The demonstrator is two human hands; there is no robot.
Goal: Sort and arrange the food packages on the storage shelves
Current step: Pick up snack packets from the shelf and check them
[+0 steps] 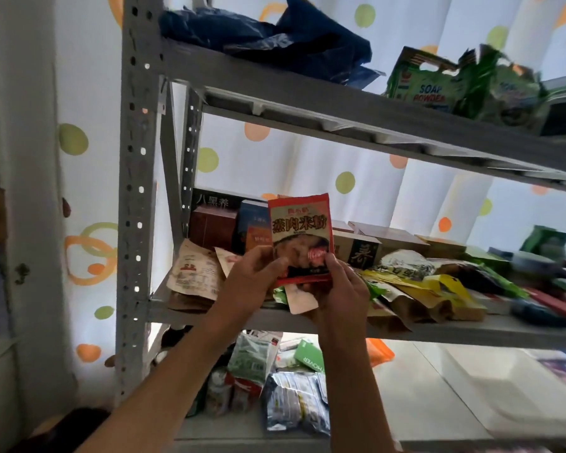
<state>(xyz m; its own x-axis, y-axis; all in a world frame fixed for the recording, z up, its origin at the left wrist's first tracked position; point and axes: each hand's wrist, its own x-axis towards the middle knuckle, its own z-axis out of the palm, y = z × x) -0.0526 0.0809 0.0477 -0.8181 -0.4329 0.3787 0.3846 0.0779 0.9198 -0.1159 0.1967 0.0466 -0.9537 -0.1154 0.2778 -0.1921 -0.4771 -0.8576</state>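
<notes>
Gripping the red seasoning packet [299, 240] upright, our left hand [254, 279] and right hand [339, 289] pinch its lower corners; we judge it light, limp, crushable.

A red food packet [299, 238] with big yellow letters and a picture of food on it stands upright in front of the middle shelf [438, 328], held at its bottom edge. Behind it, at the far left of that shelf, boxes [223, 223] stand in a row. Flat paper pouches [195, 273] lie at the near left. To the right, yellow, brown and green bags [432, 289] lie in a messy pile. On the bottom shelf [422, 403], silver and green packets [294, 397] stand close together.
</notes>
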